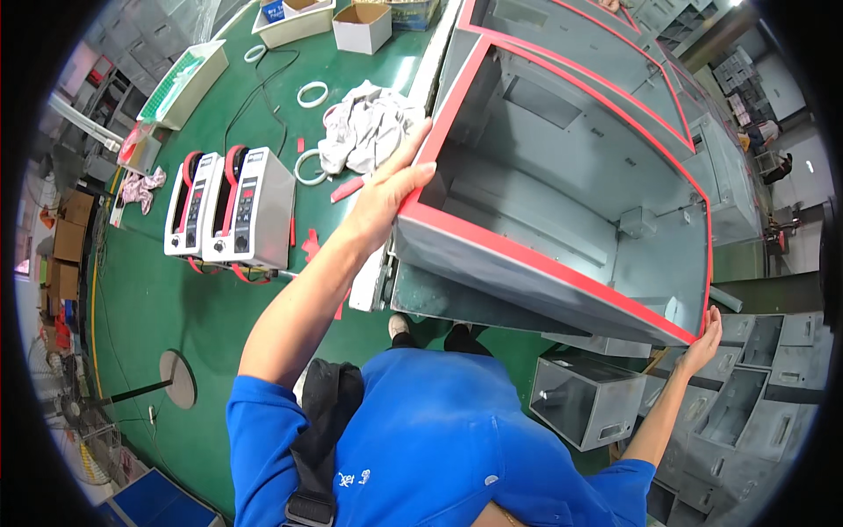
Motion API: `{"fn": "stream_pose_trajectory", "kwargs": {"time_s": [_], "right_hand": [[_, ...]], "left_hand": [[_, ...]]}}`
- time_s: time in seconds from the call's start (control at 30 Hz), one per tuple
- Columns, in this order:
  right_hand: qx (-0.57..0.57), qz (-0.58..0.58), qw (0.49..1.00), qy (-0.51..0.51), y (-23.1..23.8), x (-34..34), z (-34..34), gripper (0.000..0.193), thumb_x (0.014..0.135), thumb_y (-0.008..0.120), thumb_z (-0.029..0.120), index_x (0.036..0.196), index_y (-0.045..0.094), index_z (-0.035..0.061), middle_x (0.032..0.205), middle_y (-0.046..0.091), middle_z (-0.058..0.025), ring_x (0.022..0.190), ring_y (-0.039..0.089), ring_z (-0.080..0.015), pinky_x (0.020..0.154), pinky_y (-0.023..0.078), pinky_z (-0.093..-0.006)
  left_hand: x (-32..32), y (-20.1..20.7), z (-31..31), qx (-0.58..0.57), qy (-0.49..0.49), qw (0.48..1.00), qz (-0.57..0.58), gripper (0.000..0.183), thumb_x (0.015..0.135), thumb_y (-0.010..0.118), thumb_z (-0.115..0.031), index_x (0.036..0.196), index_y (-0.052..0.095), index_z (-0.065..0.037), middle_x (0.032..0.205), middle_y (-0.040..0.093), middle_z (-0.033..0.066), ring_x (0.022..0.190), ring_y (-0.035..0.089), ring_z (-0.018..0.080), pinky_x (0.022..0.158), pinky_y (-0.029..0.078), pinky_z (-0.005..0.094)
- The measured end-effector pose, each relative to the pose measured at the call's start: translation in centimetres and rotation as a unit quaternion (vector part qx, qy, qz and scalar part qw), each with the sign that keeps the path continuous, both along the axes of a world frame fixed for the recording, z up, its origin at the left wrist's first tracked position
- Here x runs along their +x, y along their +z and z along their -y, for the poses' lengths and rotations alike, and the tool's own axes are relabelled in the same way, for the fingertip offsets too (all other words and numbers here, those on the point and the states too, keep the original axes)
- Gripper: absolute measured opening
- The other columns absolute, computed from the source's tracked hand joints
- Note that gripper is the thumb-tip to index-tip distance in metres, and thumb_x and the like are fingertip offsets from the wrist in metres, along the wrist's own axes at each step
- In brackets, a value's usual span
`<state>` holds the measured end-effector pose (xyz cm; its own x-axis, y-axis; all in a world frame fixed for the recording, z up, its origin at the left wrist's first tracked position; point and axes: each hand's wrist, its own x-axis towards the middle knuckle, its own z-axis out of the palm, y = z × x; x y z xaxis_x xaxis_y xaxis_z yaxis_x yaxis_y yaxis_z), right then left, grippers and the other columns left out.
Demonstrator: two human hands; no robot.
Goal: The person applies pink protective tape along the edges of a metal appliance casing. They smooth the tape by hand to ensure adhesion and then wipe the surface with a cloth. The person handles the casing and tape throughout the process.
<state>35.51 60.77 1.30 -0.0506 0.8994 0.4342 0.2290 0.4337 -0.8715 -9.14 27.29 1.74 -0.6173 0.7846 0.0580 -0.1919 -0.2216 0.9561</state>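
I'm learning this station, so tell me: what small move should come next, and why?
Probably press gently along the red strip edging the grey metal box with the left hand: its thumb lies on that strip at one corner, while the right hand sits at the near edge's other end, seemingly well placed for steadying.

The left hand (392, 189) and right hand (704, 341) hold two corners of a grey, red-edged rectangular metal box (553, 189); left of it stand a crumpled whitish cloth (369, 127) and two boxy white machines (270, 211).
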Motion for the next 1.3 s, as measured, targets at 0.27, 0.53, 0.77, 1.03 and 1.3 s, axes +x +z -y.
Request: {"fn": "stream_pose_trajectory", "kwargs": {"time_s": [0.27, 0.53, 0.77, 1.03, 1.3], "right_hand": [[-0.109, -0.101, 0.988, -0.049, -0.4, 1.7, -3.8, 0.034, 0.090, 0.042, 0.018, 0.112, 0.047, -0.0069, 0.111, 0.054, -0.0161, 0.101, 0.053, -0.0213, 0.088, 0.042, -0.0298], [-0.265, -0.159, 0.949, 0.062, -0.9, 5.8, -7.5, 0.031, 0.090, 0.044, 0.025, 0.102, 0.056, -0.0007, 0.092, 0.063, -0.0079, 0.086, 0.059, -0.0158, 0.077, 0.047, -0.0276], [-0.275, -0.116, 0.953, 0.042, 1.4, 2.7, -4.9, 0.033, 0.090, 0.044, 0.027, 0.102, 0.058, -0.0012, 0.094, 0.063, -0.0097, 0.085, 0.059, -0.0166, 0.075, 0.046, -0.0268], [-0.273, -0.146, 0.951, -0.020, 2.0, 1.3, -2.5, 0.038, 0.090, 0.043, 0.029, 0.103, 0.056, -0.0042, 0.092, 0.062, -0.0119, 0.083, 0.059, -0.0166, 0.074, 0.047, -0.0262], [-0.266, -0.159, 0.951, -0.001, 2.3, -2.1, -2.6, 0.039, 0.087, 0.048, 0.029, 0.104, 0.055, -0.0060, 0.093, 0.061, -0.0127, 0.085, 0.058, -0.0166, 0.075, 0.046, -0.0263]], "left_hand": [[4.5, 0.4, 2.2, -0.051, -0.001, 0.992, -0.115, 0.062, 0.087, 0.043, -0.022, 0.136, 0.014, 0.003, 0.143, 0.012, 0.0154, 0.133, 0.008, 0.0221, 0.106, 0.007, 0.0303], [9.1, -2.7, 3.3, 0.043, 0.101, 0.956, -0.272, 0.061, 0.078, 0.049, -0.020, 0.130, 0.029, 0.006, 0.137, 0.018, 0.0286, 0.129, 0.020, 0.0388, 0.104, 0.015, 0.0419], [7.9, -4.0, 2.8, 0.118, 0.127, 0.938, -0.300, 0.052, 0.076, 0.050, -0.021, 0.119, 0.042, 0.008, 0.128, 0.022, 0.0406, 0.119, 0.026, 0.0523, 0.098, 0.021, 0.0544], [5.6, -3.0, 3.7, 0.036, 0.102, 0.933, -0.345, 0.056, 0.084, 0.043, -0.026, 0.128, 0.032, 0.008, 0.131, 0.020, 0.0386, 0.123, 0.024, 0.0483, 0.100, 0.019, 0.0501], [4.0, -2.1, 2.8, -0.009, 0.169, 0.916, -0.364, 0.057, 0.086, 0.037, -0.032, 0.130, 0.032, 0.003, 0.134, 0.026, 0.0292, 0.125, 0.028, 0.0386, 0.102, 0.021, 0.0437]]}}
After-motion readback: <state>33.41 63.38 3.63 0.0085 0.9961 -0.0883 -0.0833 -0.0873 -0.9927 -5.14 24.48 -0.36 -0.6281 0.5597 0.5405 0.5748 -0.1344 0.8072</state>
